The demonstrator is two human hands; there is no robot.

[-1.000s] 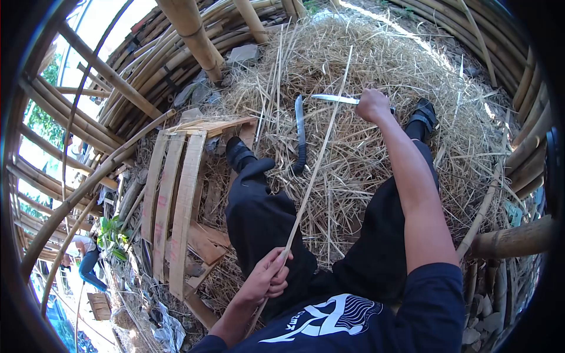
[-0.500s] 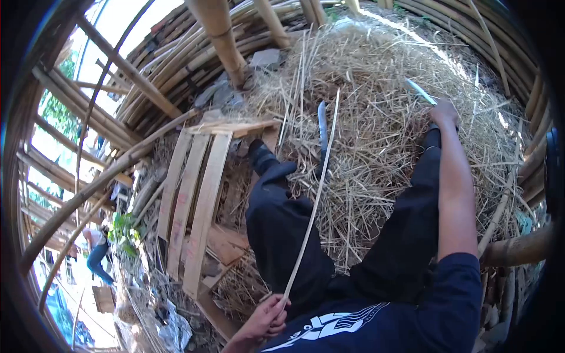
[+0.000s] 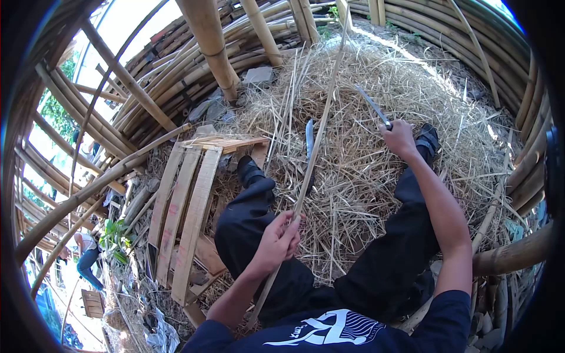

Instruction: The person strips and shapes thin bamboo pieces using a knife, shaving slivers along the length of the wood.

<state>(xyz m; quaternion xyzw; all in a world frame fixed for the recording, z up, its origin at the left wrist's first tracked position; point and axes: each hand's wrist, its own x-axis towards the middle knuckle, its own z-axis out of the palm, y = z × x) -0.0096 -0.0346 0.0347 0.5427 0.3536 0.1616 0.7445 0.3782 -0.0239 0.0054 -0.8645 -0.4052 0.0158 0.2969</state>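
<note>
My left hand [image 3: 279, 240] is closed around a long, thin bamboo strip [image 3: 322, 129]. The strip runs from beside my left hip up past the straw to the far posts. Out to the right, my right hand [image 3: 401, 139] grips the dark handle of a knife [image 3: 373, 106], its blade pointing up and to the left, apart from the strip. A second knife [image 3: 309, 140] lies on the straw between my feet, just left of the strip, its dark handle partly hidden behind it.
Straw and bamboo shavings [image 3: 359, 194] cover the ground between my legs. A wooden slatted crate [image 3: 191, 217] stands to the left. Bamboo posts [image 3: 212, 47] and stacked poles [image 3: 170, 76] rise behind. A person [image 3: 88, 259] is far off at the lower left.
My left hand has moved up and forward with the bamboo strip, which now reaches farther away. My right hand has swung left with the knife, nearer the strip.
</note>
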